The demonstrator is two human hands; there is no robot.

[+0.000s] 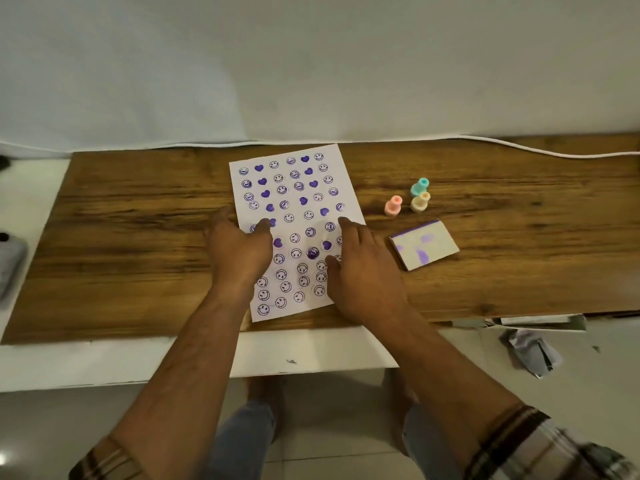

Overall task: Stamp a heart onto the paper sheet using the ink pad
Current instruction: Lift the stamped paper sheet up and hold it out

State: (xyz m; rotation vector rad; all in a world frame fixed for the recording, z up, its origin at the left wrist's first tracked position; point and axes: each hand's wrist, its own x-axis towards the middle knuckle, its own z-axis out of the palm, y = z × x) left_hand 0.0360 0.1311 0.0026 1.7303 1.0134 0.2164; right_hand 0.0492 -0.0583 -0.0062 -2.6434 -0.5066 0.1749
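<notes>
A white paper sheet lies on the wooden board, covered with several purple smiley faces and hearts. My left hand rests flat on the sheet's left edge, fingers spread. On the sheet's right edge lies my right hand, also flat and holding nothing. Right of the sheet sits the ink pad, a closed white box smeared with purple. Three small stamps stand upright beyond it: pink, cream and teal.
The wooden board rests on a white table against a white cloth backdrop. A white cable runs along the board's far right. Crumpled paper and a box lie at lower right. A grey object sits at the left edge.
</notes>
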